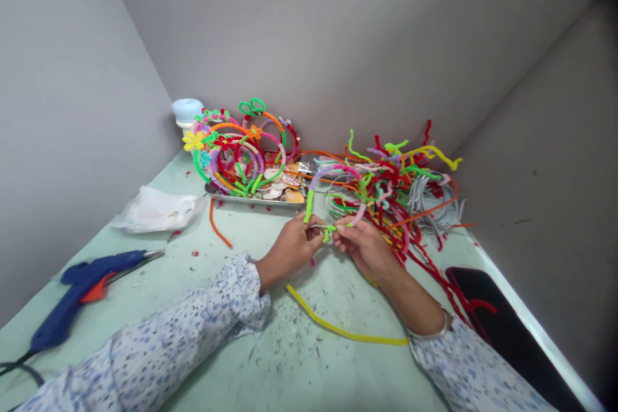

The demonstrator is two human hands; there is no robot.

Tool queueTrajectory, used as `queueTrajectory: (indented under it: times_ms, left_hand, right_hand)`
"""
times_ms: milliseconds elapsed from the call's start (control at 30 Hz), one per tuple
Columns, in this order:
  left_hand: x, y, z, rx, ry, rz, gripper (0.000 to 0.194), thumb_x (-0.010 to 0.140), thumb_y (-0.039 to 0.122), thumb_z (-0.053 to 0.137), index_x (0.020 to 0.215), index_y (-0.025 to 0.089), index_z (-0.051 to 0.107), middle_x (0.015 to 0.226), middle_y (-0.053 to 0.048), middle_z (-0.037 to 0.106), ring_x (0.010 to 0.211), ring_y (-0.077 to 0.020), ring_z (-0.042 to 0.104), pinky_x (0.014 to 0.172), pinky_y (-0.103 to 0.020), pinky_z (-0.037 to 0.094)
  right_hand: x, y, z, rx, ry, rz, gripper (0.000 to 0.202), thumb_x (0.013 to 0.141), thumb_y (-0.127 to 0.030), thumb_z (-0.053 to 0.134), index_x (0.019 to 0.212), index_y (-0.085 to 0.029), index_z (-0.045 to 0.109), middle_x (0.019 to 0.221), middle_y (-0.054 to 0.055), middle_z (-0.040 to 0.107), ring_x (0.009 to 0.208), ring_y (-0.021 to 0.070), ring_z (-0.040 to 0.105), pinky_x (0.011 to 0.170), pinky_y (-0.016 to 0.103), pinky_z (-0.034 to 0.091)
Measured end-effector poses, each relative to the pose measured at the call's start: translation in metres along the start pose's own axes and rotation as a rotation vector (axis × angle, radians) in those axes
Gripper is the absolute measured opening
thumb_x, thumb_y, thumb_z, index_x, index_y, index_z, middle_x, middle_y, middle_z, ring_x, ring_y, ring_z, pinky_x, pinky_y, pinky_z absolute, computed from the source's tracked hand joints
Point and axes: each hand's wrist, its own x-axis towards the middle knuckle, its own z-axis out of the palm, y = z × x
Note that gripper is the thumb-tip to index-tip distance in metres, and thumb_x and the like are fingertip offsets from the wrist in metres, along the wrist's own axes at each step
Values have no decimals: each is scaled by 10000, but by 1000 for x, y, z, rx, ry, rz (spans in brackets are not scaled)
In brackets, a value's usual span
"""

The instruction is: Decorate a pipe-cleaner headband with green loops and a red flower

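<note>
A headband [331,168] wound in purple, pink, green and pale pink pipe cleaner arches upward between my two hands. My left hand [290,246] is closed in a pinch at its left end, where the winding is bright green. Between my fingertips is a short, bent bright green pipe cleaner [327,234]. My right hand [369,250] pinches this green piece, close to the headband's pale pink right end. The fingers partly hide both ends of the band. Below my hands a yellow pipe cleaner [338,329] lies on the table.
Behind, a metal tray [261,201] holds shells [277,187], with several decorated headbands [241,141] heaped over it. Loose pipe cleaners [396,167] and coiled grey wire [429,203] lie right. A blue glue gun [80,290] and plastic bag [157,209] lie left; a phone [502,322] is at right.
</note>
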Motion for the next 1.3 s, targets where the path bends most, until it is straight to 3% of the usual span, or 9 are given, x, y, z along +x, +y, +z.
queueTrajectory:
  times_ms: [267, 600, 1067, 1300]
  left_hand:
    - [-3, 8, -5, 223, 135, 58, 88, 779, 194, 588, 849, 178, 639, 857, -25, 613, 721, -130, 546, 691, -253, 436]
    - [-3, 8, -4, 175, 169, 77, 109, 782, 265, 629, 761, 159, 633, 781, -31, 629, 716, -133, 556, 680, -248, 429]
    - [-2, 10, -3, 1, 155, -85, 227, 737, 366, 654, 727, 142, 618, 653, -9, 590, 598, -112, 502, 554, -227, 374]
    - [-2, 13, -2, -158, 132, -230, 237, 702, 349, 672, 706, 134, 573, 571, 19, 533, 519, -87, 449, 499, -223, 333]
  right_hand:
    - [-1, -2, 1, -25, -3, 15, 144, 683, -276, 705, 749, -170, 632, 637, 10, 625, 574, 114, 546, 499, 226, 395]
    - [-1, -1, 2, -42, -17, 0, 116, 700, -257, 687, 747, -170, 628, 639, 7, 624, 584, 111, 547, 523, 226, 402]
    - [1, 4, -1, -126, -30, -71, 136, 735, -289, 669, 809, -191, 611, 722, -1, 623, 638, 121, 545, 604, 258, 421]
    - [3, 10, -8, -254, -13, -126, 189, 735, -331, 677, 845, -188, 622, 729, -4, 610, 652, 131, 549, 626, 268, 416]
